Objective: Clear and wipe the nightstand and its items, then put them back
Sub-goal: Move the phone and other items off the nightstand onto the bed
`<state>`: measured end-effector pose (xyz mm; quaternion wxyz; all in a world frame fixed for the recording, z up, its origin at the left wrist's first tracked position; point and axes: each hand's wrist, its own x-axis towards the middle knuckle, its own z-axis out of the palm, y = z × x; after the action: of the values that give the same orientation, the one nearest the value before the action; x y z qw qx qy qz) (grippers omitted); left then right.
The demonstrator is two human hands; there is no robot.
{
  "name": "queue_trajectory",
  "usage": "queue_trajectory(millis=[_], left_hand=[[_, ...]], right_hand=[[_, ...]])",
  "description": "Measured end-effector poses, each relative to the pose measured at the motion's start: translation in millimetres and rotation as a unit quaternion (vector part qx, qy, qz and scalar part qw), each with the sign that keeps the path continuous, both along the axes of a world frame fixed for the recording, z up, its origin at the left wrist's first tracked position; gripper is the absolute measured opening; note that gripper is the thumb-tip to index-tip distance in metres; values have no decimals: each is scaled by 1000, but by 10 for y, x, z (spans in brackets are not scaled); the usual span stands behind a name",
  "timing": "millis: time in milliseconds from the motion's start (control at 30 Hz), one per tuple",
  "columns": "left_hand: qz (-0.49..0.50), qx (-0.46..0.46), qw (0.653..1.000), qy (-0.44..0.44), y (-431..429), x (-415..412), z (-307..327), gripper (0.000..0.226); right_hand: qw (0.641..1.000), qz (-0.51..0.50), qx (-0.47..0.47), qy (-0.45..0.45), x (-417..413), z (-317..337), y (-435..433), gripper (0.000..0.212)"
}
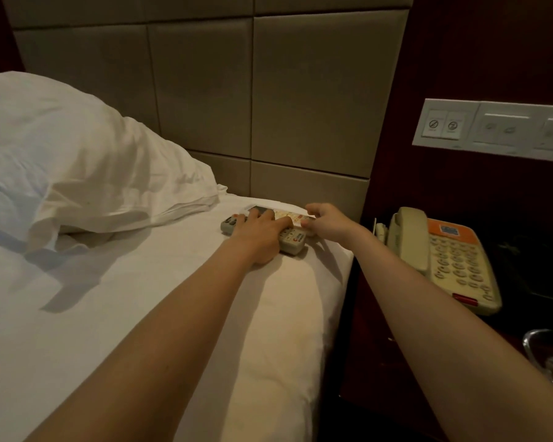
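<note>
Centre of frame, near bed's right edge by headboard (300, 100): two remotes side by side on white sheet (173, 314).
Left hand (259, 237) lies across grey remote (290, 243), fingers flat on top, no curl seen; remote ends stick out either side of hand.
Right hand (328, 222) pinches right end of white remote (284, 214), fingers curled round it.
Mattress edge just right of both hands, dark gap, then nightstand (380, 346) with telephone (447, 260).
Glass dish (546, 355) at lower right.
Pillow (77, 161) at upper left, open sheet at lower left.
</note>
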<state>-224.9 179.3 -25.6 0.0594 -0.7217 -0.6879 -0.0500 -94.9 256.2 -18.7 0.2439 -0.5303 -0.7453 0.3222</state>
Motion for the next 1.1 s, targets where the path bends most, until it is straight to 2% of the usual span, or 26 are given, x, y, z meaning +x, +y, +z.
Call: queue_trajectory(millis=[333,600,900,1100], left_hand=[[45,27,999,14,-53,111,8,49],[62,7,998,-28,-185,155,241,71],[16,23,999,-30,-572,775,468,51],[-39,-1,999,-36,-891,1380,552,51]], right_hand=[[1000,-13,3,-11,6,-5,-196,57],[998,-1,53,-22,132,200,-474,60],[993,-58,105,-13,774,394,-1018,55],[981,-140,135,-13,1409,432,-1375,42]])
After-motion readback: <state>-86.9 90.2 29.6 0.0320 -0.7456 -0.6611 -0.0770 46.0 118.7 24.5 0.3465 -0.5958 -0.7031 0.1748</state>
